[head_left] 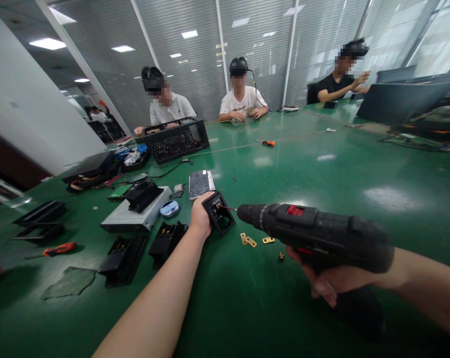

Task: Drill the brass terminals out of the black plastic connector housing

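Note:
My left hand [200, 217] grips a small black square housing [219, 214], tilted up off the green table [269, 298]. My right hand [331, 278] is wrapped round the handle of a black cordless drill [314, 233] with a red switch. The drill's thin bit points left and its tip sits inside the housing's opening. A few small brass pieces [252, 241] lie on the table just below the bit.
Black plastic parts [143, 248], a grey box [130, 216], a blue round object [170, 209] and an orange-handled tool [59, 248] lie to the left. An open black chassis [176, 139] stands further back. Three other people sit at the far edge; monitors stand at the right.

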`<state>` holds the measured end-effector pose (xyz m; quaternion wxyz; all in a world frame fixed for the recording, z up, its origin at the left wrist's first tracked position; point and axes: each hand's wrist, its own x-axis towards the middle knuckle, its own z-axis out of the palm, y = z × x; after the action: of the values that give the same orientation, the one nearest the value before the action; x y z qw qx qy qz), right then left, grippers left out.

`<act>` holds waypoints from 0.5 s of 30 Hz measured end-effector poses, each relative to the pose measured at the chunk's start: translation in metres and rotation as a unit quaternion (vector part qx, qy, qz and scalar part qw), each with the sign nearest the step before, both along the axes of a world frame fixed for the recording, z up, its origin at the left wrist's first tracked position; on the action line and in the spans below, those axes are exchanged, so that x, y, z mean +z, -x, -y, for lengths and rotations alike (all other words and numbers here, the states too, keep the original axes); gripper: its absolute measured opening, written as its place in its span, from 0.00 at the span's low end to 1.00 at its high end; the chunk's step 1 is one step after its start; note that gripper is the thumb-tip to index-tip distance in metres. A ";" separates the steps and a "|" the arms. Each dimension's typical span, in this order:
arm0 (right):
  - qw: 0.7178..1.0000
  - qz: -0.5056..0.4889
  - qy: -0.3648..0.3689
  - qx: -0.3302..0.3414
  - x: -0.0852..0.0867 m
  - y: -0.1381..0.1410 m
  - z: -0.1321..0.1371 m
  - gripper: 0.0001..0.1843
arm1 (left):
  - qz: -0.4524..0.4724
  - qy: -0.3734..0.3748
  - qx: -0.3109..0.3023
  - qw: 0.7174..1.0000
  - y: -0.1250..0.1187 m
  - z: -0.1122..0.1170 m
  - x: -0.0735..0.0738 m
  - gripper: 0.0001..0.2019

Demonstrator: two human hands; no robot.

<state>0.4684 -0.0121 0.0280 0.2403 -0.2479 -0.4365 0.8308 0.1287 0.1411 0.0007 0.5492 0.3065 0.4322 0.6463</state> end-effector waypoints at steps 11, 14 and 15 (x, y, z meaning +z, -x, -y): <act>1.000 0.013 -0.013 -0.010 0.005 0.004 0.000 0.32 | -0.004 0.001 0.002 1.000 -0.001 0.001 0.001 0.12; 1.000 0.013 -0.014 -0.009 0.003 0.003 0.000 0.35 | 0.001 0.003 0.006 1.000 -0.003 0.001 0.003 0.11; 1.000 0.015 -0.012 -0.004 0.002 0.003 0.000 0.36 | 0.000 0.003 0.007 1.000 -0.004 0.001 0.003 0.10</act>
<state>0.4652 -0.0119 0.0304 0.2401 -0.2596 -0.4495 0.8203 0.1323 0.1396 0.0038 0.5459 0.3019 0.4361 0.6486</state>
